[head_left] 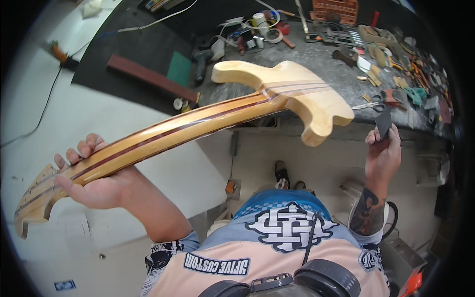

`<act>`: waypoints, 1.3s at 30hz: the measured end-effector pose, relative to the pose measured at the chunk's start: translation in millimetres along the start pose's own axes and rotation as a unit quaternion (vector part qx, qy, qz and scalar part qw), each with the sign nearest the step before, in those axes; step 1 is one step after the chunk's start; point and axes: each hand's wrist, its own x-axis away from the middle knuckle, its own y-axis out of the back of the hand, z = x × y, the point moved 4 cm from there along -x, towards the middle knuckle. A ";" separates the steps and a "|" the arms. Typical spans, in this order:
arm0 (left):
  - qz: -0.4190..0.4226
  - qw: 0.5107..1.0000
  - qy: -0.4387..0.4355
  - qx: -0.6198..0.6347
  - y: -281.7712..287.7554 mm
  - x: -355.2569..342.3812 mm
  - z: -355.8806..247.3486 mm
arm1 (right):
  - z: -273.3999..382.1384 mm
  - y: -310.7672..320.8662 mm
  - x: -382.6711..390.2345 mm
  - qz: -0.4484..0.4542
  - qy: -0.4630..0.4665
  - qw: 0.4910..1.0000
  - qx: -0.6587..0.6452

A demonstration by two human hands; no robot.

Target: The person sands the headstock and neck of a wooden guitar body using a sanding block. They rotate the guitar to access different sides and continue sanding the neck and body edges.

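Your left hand gripped the guitar at nine o'clock; your right hand pinched dark paper at three. Sanding, the apparent step, next needed contact.

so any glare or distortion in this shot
In the head view, a bright glare streak runs along the glossy neck, while the body looks more matte; also in the head view, fisheye distortion bends the bench, the corners go black, and fine detail seems softer toward the rim.
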 end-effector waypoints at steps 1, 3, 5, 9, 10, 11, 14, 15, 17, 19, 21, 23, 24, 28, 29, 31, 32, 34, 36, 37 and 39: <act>0.008 1.000 -0.003 -0.008 -1.5 8.4 -6.2 | 0.1 2.1 4.4 0.011 -0.008 1.000 0.020; 0.022 1.000 -0.005 -0.018 -1.6 23.3 -23.3 | -3.7 5.1 19.8 0.022 -0.030 0.997 0.072; 0.036 0.999 -0.005 -0.009 0.7 32.3 -35.0 | -11.4 5.2 35.4 0.019 -0.046 0.990 0.132; 0.095 0.993 0.075 0.013 21.2 39.7 -41.2 | -4.7 -8.7 62.7 0.060 -0.033 0.991 0.115; 0.127 0.988 0.090 0.021 31.2 40.3 -41.1 | -3.5 -14.7 66.0 0.064 -0.022 0.991 0.115; 0.148 0.984 0.095 0.009 37.5 42.0 -41.4 | -2.4 -20.6 69.8 0.068 -0.012 0.991 0.116; 0.214 0.971 0.104 -0.019 54.6 39.5 -38.0 | -13.8 -33.8 67.1 0.162 -0.018 0.985 0.062; 0.236 0.964 0.119 -0.015 62.8 41.2 -34.6 | -17.7 -37.4 68.3 0.158 -0.013 0.986 0.060; 0.281 0.949 0.141 -0.012 76.0 41.1 -32.3 | -30.9 -47.6 73.1 0.148 -0.005 0.987 0.057; 0.326 0.932 0.161 -0.009 86.4 39.5 -30.7 | -42.2 -77.5 85.5 0.147 0.048 0.983 0.097; 0.348 0.923 0.165 0.000 96.7 40.8 -28.3 | -55.3 -106.3 94.0 0.134 0.073 0.979 0.138; 0.359 0.918 0.165 0.012 105.5 44.4 -23.9 | -70.6 -126.7 96.8 0.107 0.069 0.976 0.178; 0.358 0.916 0.171 0.058 111.8 44.8 -22.8 | -81.9 -134.9 96.8 0.115 0.097 0.971 0.187; 0.404 0.898 0.175 0.016 123.4 44.2 -23.4 | -98.4 -153.7 108.9 0.141 0.150 0.941 0.269; 0.410 0.894 0.178 0.012 126.2 43.1 -22.5 | -100.6 -160.0 112.9 0.147 0.154 0.941 0.265; 0.414 0.894 0.168 0.013 133.1 43.3 -19.2 | -108.2 -169.8 117.1 0.157 0.167 0.940 0.254; 0.415 0.895 0.163 0.013 136.4 43.4 -17.5 | -112.5 -167.5 115.7 0.157 0.155 0.942 0.251; 0.408 0.899 0.159 0.015 141.5 45.7 -14.7 | -112.7 -167.9 115.0 0.167 0.159 0.943 0.240; 0.408 0.900 0.153 -0.004 141.0 47.3 -17.4 | -115.3 -163.3 110.2 0.160 0.168 0.941 0.247; 0.406 0.901 0.150 -0.002 140.1 49.8 -17.4 | -119.9 -157.8 105.3 0.147 0.178 0.937 0.262; 0.398 0.907 0.139 0.004 139.1 53.0 -17.4 | -123.2 -151.1 96.5 0.142 0.177 0.926 0.302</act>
